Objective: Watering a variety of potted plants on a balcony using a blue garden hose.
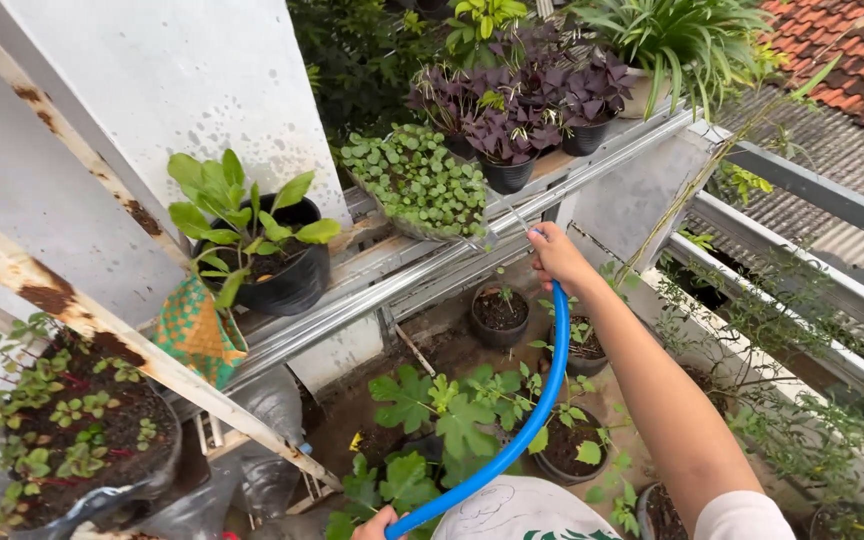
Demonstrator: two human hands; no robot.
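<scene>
Right hand (555, 256) grips blue hose (542, 400) end; left hand (377, 524) lower.

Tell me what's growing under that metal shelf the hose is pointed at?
Under the metal shelf stand small black pots of soil with seedlings and a broad-leaved plant. The blue hose and the right hand's arm cover part of them; the floor farther back is shadowed.

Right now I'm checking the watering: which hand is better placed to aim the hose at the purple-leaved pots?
Probably the right hand: it holds the blue hose at its outlet, just below the purple-leaved pots. The left hand grips the hose far back.
</scene>
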